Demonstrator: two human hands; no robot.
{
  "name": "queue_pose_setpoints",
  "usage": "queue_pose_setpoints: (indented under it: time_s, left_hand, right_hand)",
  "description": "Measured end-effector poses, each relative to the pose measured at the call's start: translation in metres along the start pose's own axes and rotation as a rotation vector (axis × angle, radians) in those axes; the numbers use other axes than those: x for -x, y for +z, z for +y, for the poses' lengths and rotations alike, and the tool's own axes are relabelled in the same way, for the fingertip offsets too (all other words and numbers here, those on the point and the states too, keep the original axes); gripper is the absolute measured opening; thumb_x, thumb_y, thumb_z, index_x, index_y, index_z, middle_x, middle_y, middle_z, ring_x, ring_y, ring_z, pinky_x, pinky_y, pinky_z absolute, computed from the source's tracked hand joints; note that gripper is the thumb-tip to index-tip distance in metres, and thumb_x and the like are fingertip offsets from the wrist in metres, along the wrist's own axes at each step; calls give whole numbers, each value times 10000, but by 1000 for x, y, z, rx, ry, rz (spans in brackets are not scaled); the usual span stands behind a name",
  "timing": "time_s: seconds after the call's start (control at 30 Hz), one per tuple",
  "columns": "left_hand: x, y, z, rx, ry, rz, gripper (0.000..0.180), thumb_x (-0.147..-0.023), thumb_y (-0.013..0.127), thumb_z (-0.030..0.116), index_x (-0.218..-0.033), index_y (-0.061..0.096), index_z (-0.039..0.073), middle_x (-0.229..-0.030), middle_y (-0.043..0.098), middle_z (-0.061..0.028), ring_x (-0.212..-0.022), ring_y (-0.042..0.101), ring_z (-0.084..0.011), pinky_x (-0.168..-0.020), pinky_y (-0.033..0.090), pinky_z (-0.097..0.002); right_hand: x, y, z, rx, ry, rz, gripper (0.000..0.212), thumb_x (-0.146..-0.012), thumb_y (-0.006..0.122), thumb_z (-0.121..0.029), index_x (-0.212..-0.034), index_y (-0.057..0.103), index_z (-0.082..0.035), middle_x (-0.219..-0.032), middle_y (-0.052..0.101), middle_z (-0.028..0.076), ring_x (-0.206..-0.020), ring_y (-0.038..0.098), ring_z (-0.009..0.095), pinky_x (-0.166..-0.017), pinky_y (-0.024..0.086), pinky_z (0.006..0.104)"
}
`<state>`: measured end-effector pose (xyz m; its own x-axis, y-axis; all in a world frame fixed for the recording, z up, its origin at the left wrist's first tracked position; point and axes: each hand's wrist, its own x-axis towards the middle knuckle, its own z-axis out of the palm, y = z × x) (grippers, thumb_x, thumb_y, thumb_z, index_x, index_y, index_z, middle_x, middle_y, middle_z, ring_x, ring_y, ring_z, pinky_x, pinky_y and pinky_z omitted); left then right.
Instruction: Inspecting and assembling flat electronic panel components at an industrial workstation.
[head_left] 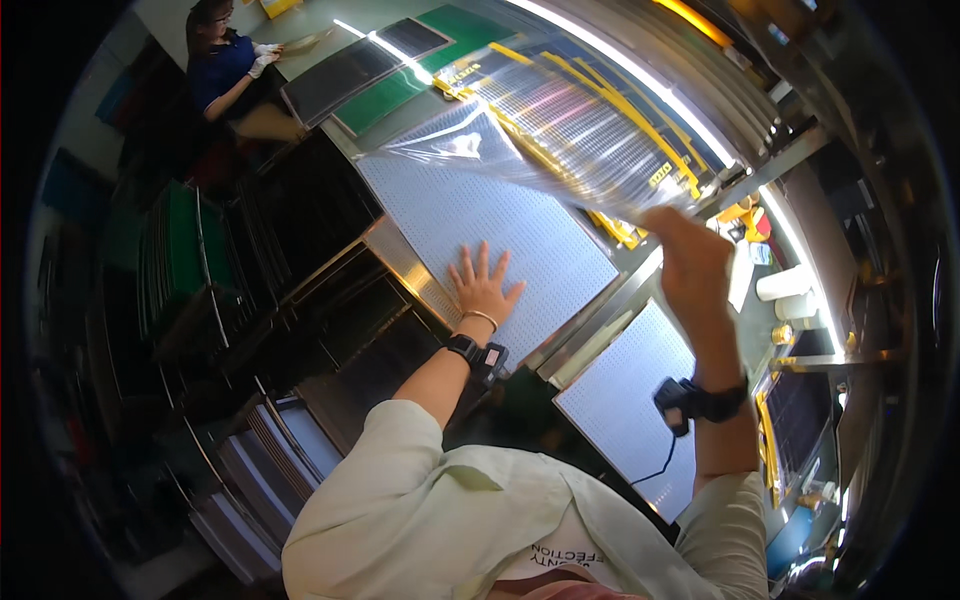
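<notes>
A pale blue-white panel (pixel 540 270) covered in rows of tiny dots lies in front of me on the workbench. My left hand (pixel 484 290) rests flat on its near left part, fingers spread, holding nothing. Raised at the right, my right hand (pixel 688 250) is closed around the near corner of a clear plastic film (pixel 455 140). The film stretches from that hand across the panel's far side, lifted and creased, with bright reflections on it. The fingertips on the film are partly hidden behind the hand.
Beyond the panel lie dark gridded sheets with yellow borders (pixel 590 110), a black panel (pixel 365 75) and a green mat (pixel 445 25). A second pale panel (pixel 640 390) sits at right. Racks (pixel 205 260) hold boards at left. A gloved co-worker (pixel 228 70) is at the far left.
</notes>
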<state>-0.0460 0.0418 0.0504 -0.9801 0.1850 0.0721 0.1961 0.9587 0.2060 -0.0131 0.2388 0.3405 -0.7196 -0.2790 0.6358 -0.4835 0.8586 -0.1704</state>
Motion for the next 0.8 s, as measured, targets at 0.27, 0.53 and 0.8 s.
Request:
queue_pose_setpoints:
  time_s: [0.27,0.53,0.8]
  left_hand:
    - [-96,32,-106,-256,-290,-62,723,-848,267,599,-1399,249,131,-1450,201,-139,-1350,121,-321,-1085,5,-497]
    - [-102,6,-123,-100,-348,105,708,-854,380,554,-1410,224,145,-1456,142,-186,-1345,68,-386,-1081,58,-498]
    - [-112,-1,-119,-190,-382,-9,716,-865,317,583,-1428,153,172,-1472,97,-168,-1350,59,-377,-1081,57,-497]
  right_hand:
    - [51,106,-12,-125,-11,-267,92,-739,544,-30,-772,578,-108,-607,562,36,-519,571,203,-477,444,314]
    - [-7,28,-13,-110,-1,104,117,-736,514,38,-782,607,-15,-701,629,116,-619,627,256,-564,483,316]
    - [-10,-75,-50,56,-172,-92,99,-780,619,-97,-867,576,-79,-806,666,66,-726,664,197,-791,502,366]
